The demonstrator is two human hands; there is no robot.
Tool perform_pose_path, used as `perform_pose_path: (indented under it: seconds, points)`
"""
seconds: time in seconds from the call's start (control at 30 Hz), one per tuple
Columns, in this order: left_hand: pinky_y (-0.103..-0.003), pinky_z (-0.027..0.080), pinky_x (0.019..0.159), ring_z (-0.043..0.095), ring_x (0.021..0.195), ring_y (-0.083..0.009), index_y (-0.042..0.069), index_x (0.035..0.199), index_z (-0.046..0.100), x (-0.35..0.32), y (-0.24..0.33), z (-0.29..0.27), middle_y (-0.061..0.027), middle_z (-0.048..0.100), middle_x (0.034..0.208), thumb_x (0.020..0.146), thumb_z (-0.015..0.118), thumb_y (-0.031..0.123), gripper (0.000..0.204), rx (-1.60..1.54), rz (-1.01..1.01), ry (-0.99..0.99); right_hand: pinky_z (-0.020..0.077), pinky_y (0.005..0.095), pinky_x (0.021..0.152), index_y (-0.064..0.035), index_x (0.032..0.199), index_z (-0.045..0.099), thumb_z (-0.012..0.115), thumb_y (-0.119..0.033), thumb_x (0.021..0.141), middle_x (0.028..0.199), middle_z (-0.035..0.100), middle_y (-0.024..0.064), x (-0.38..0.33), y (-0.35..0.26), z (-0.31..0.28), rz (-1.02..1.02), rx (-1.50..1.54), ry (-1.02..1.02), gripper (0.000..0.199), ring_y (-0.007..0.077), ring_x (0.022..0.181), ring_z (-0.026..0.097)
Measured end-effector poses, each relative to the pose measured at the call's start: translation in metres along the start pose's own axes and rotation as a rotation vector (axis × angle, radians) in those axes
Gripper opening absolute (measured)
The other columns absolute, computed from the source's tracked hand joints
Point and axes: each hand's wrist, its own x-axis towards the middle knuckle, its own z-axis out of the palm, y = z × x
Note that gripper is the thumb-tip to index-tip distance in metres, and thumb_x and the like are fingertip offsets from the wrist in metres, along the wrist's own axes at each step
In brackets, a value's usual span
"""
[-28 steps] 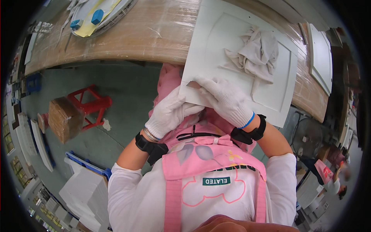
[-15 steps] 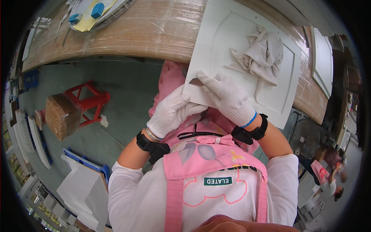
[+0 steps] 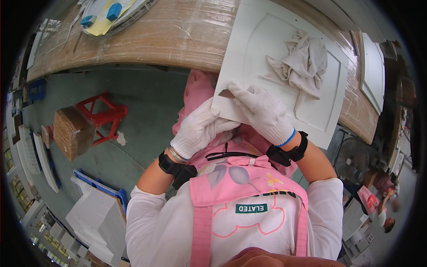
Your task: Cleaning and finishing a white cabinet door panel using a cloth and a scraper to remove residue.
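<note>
A white panel point(image 3: 247, 42), like a cabinet door with a recessed middle, lies on the wrapped table and juts over its near edge toward me. My left hand point(image 3: 200, 127), in a white knit glove, is closed on the panel's near left corner, some fingers below the edge. Also gloved, my right hand point(image 3: 262, 109) presses a small brown piece point(image 3: 227, 94), perhaps sandpaper, on the panel's surface beside that corner. Most of this piece is hidden by the fingers. A crumpled grey cloth point(image 3: 304, 64) rests on the panel beyond my right hand.
A tray point(image 3: 138, 13) with blue blocks and yellow paper sits on the table point(image 3: 178, 44) at far left. On the floor at left are a red stool point(image 3: 104, 115) and a brown wrapped box point(image 3: 71, 133). White panels point(image 3: 95, 216) are stacked at lower left. A fan point(image 3: 351, 155) and another person point(image 3: 380, 209) appear at right.
Both hands keep nearly the same pose on the panel's corner. The whole view has shifted very slightly; nothing has been taken up or let go.
</note>
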Motion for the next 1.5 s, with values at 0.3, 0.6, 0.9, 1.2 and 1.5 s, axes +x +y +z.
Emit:
perform_pose_path:
  seconds: [0.3, 0.6, 0.9, 1.2, 1.5]
  points:
    - [-0.048, 0.045, 0.111, 0.05, 0.132, -0.0375, -0.01, 0.144, 0.032, 0.002, 0.0, 0.001, -0.0247, 0.046, 0.142, 0.107, 0.038, 0.017, 0.046, 0.01, -0.009, 0.021, 0.052, 0.0454, 0.067, -0.0197, 0.134, 0.056, 0.056, -0.015, 0.092, 0.09, 0.064, 0.0163, 0.001, -0.002, -0.004, 0.006, -0.031, -0.031, 0.043, 0.0357, 0.079, 0.066]
    - [-0.048, 0.045, 0.111, 0.048, 0.134, -0.0382, -0.009, 0.148, 0.027, 0.002, 0.001, 0.004, -0.025, 0.044, 0.144, 0.107, 0.039, 0.017, 0.049, 0.021, -0.003, 0.0, 0.0513, 0.045, 0.065, -0.0192, 0.133, 0.058, 0.057, -0.017, 0.093, 0.088, 0.064, 0.0162, 0.002, -0.002, -0.003, -0.011, 0.017, 0.001, 0.04, 0.0353, 0.077, 0.065]
    - [-0.047, 0.044, 0.112, 0.047, 0.135, -0.0374, -0.008, 0.15, 0.025, 0.001, 0.002, 0.006, -0.0243, 0.042, 0.147, 0.107, 0.039, 0.017, 0.051, 0.023, -0.014, 0.004, 0.0509, 0.0401, 0.062, -0.0154, 0.133, 0.059, 0.064, -0.014, 0.091, 0.086, 0.063, 0.011, 0.01, 0.0, 0.014, -0.005, 0.024, 0.264, 0.042, 0.0297, 0.074, 0.064]
    - [-0.048, 0.044, 0.111, 0.048, 0.134, -0.0373, -0.008, 0.148, 0.029, 0.002, 0.003, 0.003, -0.0241, 0.044, 0.145, 0.107, 0.04, 0.016, 0.049, 0.021, -0.035, 0.004, 0.0518, 0.0389, 0.057, -0.0127, 0.129, 0.057, 0.06, -0.016, 0.084, 0.089, 0.063, 0.011, 0.008, 0.001, 0.008, -0.133, -0.301, 0.166, 0.046, 0.0268, 0.072, 0.066]
    - [-0.038, 0.048, 0.102, 0.059, 0.119, -0.0257, -0.005, 0.141, 0.041, 0.019, 0.02, 0.01, -0.0164, 0.056, 0.133, 0.102, 0.05, 0.014, 0.044, 0.715, 0.05, 0.284, 0.0515, 0.0394, 0.059, -0.0155, 0.101, 0.064, 0.062, -0.02, 0.079, 0.082, 0.06, 0.0058, -0.019, -0.013, 0.0, -0.016, -0.167, 0.335, 0.022, 0.0261, 0.073, 0.064]
